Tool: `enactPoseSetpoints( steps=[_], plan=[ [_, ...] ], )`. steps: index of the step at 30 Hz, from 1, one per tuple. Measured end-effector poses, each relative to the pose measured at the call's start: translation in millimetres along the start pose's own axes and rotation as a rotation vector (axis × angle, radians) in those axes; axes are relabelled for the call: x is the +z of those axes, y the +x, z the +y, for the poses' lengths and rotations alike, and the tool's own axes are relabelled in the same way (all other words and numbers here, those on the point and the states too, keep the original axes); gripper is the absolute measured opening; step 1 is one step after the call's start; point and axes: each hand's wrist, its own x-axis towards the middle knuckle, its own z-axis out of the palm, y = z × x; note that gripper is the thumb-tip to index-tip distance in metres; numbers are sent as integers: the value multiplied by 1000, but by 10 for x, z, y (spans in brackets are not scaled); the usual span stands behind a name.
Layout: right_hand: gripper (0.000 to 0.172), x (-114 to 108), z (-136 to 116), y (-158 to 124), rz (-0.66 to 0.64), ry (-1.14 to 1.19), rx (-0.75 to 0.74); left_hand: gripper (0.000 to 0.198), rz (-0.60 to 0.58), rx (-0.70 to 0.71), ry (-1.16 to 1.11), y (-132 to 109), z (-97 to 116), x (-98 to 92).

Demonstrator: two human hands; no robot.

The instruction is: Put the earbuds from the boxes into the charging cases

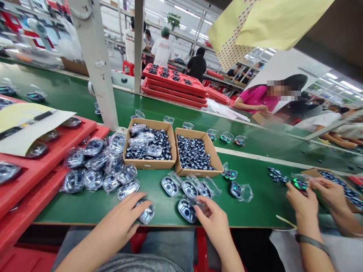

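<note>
My left hand (pixel 124 217) has its fingers curled over an earbud charging case (pixel 146 212) with a clear cover, near the table's front edge. My right hand (pixel 213 219) pinches the clear lid of another earbud case (pixel 186 210), which lies open with dark insides showing. Just beyond it, several open cases (pixel 170 186) rest with their clear lids tipped back. To the left of these, many closed cases (pixel 93 179) are heaped on the green table (pixel 159 206). What lies beneath my left fingers is partly hidden.
Two cardboard boxes (pixel 198 173) full of dark earbuds stand behind the cases; the left one also holds cases. Red trays (pixel 76 139) are stacked at left, beside a white post (pixel 99 64). At right, a co-worker's hands (pixel 304 204) hold a case with green lights.
</note>
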Motion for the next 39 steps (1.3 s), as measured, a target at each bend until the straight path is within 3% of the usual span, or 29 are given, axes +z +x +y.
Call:
enactPoseSetpoints(
  steps=[4, 5, 9, 14, 20, 25, 30, 33, 38, 39],
  plan=[
    [27, -19, -159, -156, 252, -129, -83, 51, -36, -17, -94, 49, 35, 2],
    [27, 28, -256, -206, 256, -109, -136, 50, -49, -20, -170, 67, 80, -13],
    [39, 304, -658, -330, -71, 106, -373, 48, -27, -77, -574, 107, 249, -46],
    [45, 411, -833, -287, -193, 242, -265, 44, 142, -252, -979, 76, 266, 65],
    [54, 355, -916, -239, -347, 441, -151, 42, 78, -226, -890, 77, 260, 61],
    [58, 339, -957, -208, -355, 277, -162, 44, 86, -138, -849, 86, 235, 87],
    [39, 322, -873, -45, -342, 225, -188, 42, 70, -53, -995, 31, 217, 140],
    [30, 355, -818, 87, -298, 113, -224, 35, 20, 5, -793, 108, 199, -36],
    [24, 477, -778, 215, -211, -221, -209, 30, 300, 30, -67, 710, 2, -576],
    [24, 499, -774, 220, -179, -266, -215, 32, 297, 46, 90, 878, -52, -656]
  ],
)
